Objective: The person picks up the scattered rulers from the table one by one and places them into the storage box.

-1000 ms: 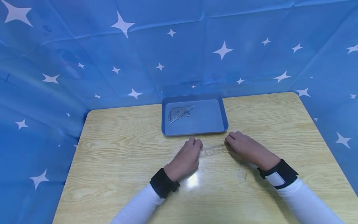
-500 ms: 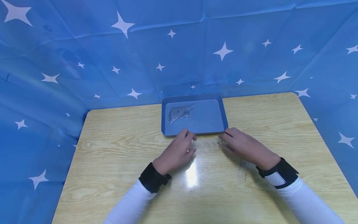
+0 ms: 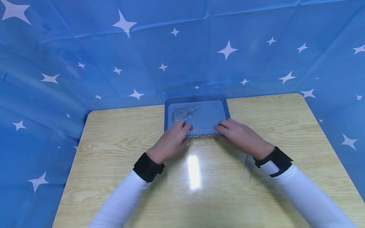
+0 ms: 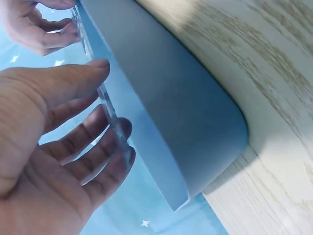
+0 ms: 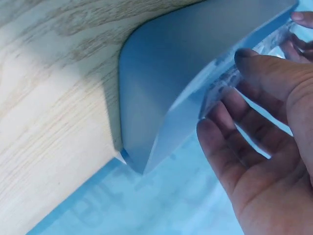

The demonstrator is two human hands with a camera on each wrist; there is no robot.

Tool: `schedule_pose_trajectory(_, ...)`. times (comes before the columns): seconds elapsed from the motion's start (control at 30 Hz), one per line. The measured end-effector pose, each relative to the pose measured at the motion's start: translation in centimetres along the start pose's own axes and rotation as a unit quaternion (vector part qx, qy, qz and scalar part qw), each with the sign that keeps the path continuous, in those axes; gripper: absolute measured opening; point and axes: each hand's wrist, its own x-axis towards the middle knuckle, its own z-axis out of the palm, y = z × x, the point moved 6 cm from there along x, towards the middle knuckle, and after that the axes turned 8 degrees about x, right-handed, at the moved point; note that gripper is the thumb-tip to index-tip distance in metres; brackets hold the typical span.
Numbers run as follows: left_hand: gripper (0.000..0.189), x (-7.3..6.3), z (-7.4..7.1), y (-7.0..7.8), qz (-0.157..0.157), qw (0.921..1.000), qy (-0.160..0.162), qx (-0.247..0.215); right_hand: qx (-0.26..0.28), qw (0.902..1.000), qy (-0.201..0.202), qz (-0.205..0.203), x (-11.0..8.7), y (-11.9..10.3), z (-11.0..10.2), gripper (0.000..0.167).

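Observation:
Between my two hands spans a clear plastic stencil ruler (image 3: 203,133), held over the near rim of the blue tray (image 3: 226,109). My left hand (image 3: 172,139) pinches its left end; in the left wrist view, thumb and fingers lie on either side of the ruler (image 4: 111,111). At the other end my right hand (image 3: 241,136) pinches it the same way, as the right wrist view shows with the ruler (image 5: 220,93) beside the tray wall (image 5: 161,68). Inside the tray, at its left, lie a clear protractor and set square (image 3: 182,113), overlapping.
Another clear, thin-edged piece (image 3: 246,167) lies on the wooden table (image 3: 114,152) below my right wrist, partly hidden by it. A blue star-printed cloth (image 3: 196,47) hangs right behind the table's back edge and the tray.
Both hands have carried the stencil ruler forward and slightly left, from the table in front of the tray to over its near rim. The pieces in the tray stayed put.

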Motion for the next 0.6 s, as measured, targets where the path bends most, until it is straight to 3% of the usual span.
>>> schedule_pose_trajectory(0.13, 0.027, 0.7, -0.1, -1.0, 0.003, 0.9996, -0.005, 0.027, -0.015, 0.9996, -0.023, -0.001, 1.2, 0.6, 0.2, 0.033)
schedule_pose_trajectory(0.3, 0.030, 1.6, 0.3, -2.3, -0.017, 0.9992, -0.022, 0.030, -0.035, 0.9986, -0.040, -0.004, 2.5, 1.4, 0.5, 0.033)
schedule_pose_trajectory(0.6, 0.030, 2.7, 2.1, -3.8, -0.041, 0.9954, -0.080, 0.031, -0.033, 0.9939, -0.103, 0.020, 3.9, 2.9, 2.4, 0.025)
